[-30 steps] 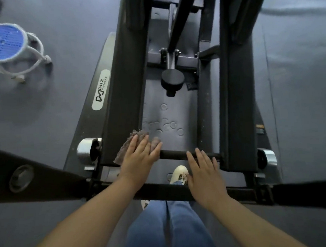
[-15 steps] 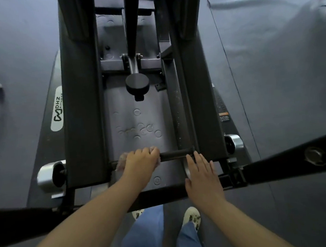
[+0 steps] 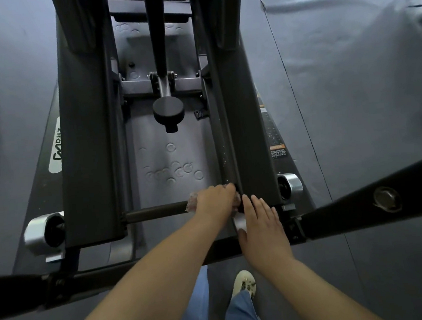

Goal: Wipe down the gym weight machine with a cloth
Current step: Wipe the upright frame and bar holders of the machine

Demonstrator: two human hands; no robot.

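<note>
the fingers [image 3: 225, 188] of the left hand [image 3: 214, 202] were curled down over the cloth [image 3: 191, 203], clamping it around the thin crossbar [image 3: 156, 212], right at the bar's right end where it met the right upright [image 3: 250, 132] of the weight machine. only a pale, crumpled edge of the cloth showed, poking out on the left of the knuckles and a little on the right. the right hand [image 3: 262, 228] lay flat beside it, fingers straight and slightly spread, holding nothing, its fingertips just short of the left hand and its palm over the lower frame bar [image 3: 142, 264]. a small white piece showed under its thumb side; what it was could not be told.

further up the head view, the left upright [image 3: 89, 143] stood parallel to the right one, with a round black knob [image 3: 168, 110] hanging between them over the grey mat [image 3: 170, 167] marked with ring prints. chrome end caps [image 3: 39, 230] sat at the outer sides. below the arms, blue jeans [image 3: 240, 315] and a pale shoe [image 3: 243, 283] stood on the floor.
</note>
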